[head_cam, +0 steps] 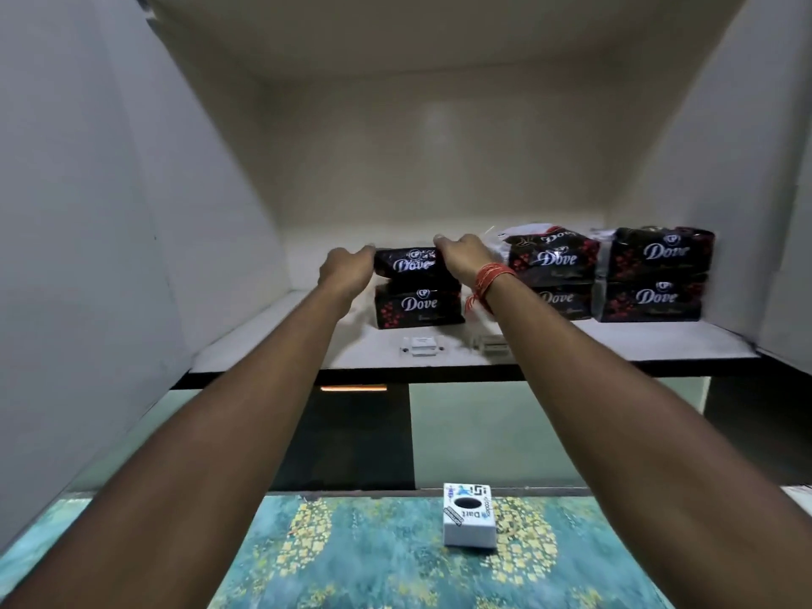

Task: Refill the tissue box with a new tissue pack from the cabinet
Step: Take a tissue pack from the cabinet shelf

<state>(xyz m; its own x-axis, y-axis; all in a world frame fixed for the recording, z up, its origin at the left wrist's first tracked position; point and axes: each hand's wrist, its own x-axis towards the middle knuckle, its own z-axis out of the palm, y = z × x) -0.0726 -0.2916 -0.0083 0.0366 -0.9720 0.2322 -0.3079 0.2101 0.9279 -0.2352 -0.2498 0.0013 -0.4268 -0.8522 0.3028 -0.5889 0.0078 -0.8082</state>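
Note:
A black tissue pack [408, 262] printed "Dove" lies on top of a second black pack [417, 306] on the white cabinet shelf [360, 351]. My left hand [349, 268] grips its left end and my right hand [461, 257], with a red thread band on the wrist, grips its right end. The pack is slightly tilted between my hands. Far below, a white tissue box [469, 516] with a dark oval opening stands on a teal patterned cloth [351, 560].
Two more stacks of black packs [551, 261] [659, 274] fill the shelf's right side. Two small white items [419, 345] [492, 345] lie near the shelf's front edge. White cabinet walls [110, 213] close in on both sides.

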